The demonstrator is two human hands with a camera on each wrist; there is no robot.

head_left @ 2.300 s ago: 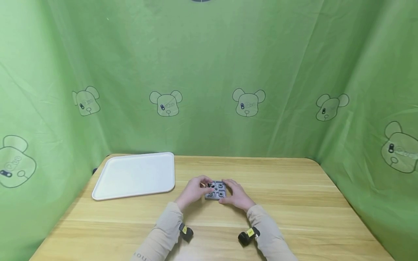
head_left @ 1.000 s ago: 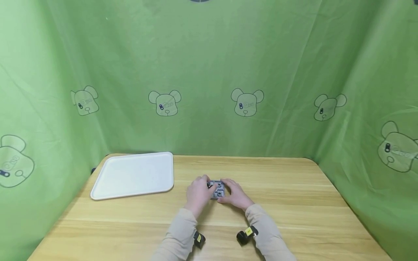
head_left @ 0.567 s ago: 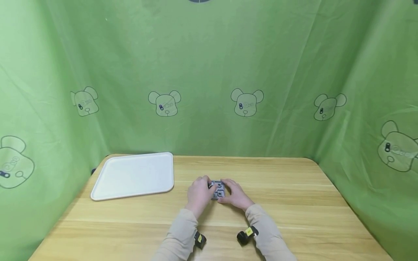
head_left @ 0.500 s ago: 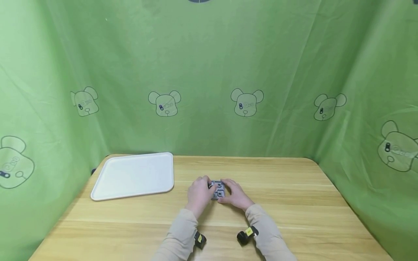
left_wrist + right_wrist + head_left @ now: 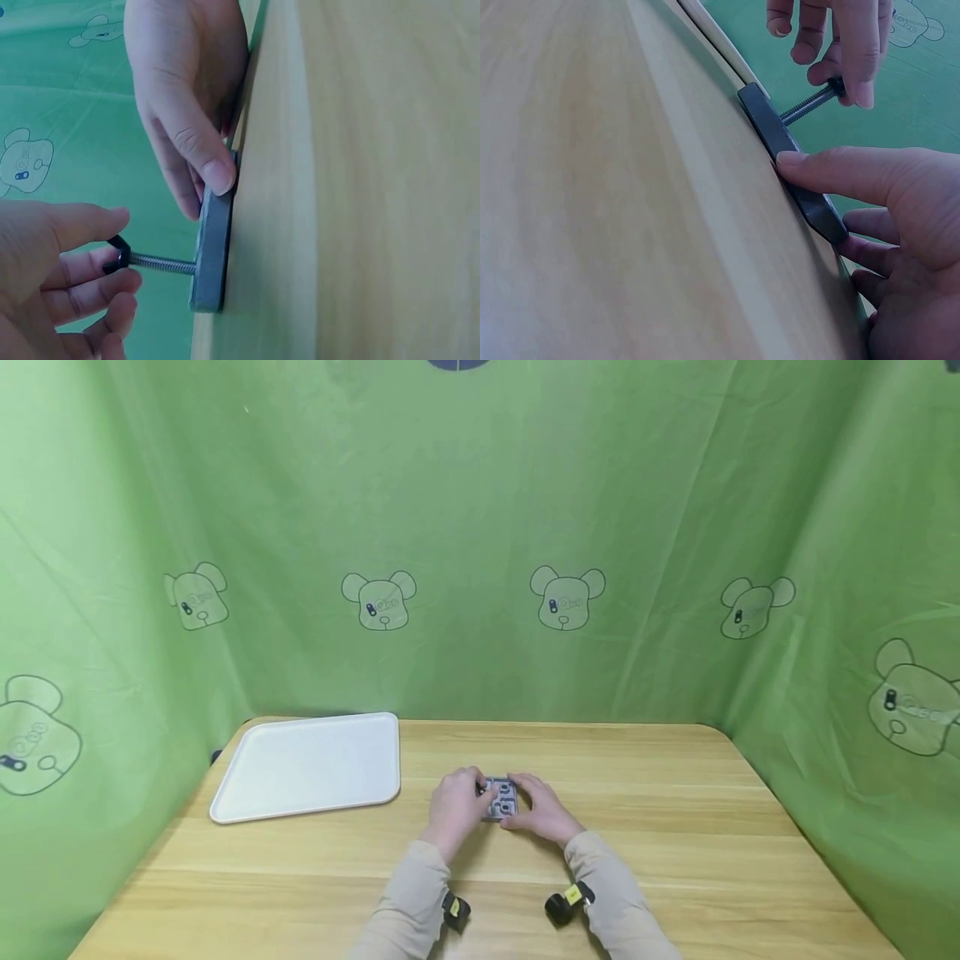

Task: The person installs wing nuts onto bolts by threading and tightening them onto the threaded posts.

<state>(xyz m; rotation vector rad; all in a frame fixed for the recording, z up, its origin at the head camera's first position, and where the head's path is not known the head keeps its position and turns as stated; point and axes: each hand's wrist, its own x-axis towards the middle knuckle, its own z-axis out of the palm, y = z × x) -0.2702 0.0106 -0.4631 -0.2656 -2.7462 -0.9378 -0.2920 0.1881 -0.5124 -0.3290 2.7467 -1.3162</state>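
Note:
A small grey square block [image 5: 507, 807] lies flat on the wooden table, with recessed shapes on its upper face. From one corner stands a threaded wing bolt [image 5: 161, 262], upright in the block, with a black head. My left hand [image 5: 454, 810] has its thumb and fingers around that head, as the left wrist view shows. On the opposite side my right hand [image 5: 546, 814] grips the block's edges, its thumb [image 5: 802, 166] against the near side. The left hand hides part of the block in the head view, and the bolt's lower end is out of sight.
A white tray [image 5: 311, 768] lies at the table's back left, apart from both hands. The wooden table [image 5: 637, 793] ends at a green curtain [image 5: 465, 668] printed with bear heads, which hangs behind and on both sides.
Since the earliest frame my left hand and forearm have swung right, and the hand now covers more of the block. Over the last second the hands have hardly moved. The right hand keeps its hold.

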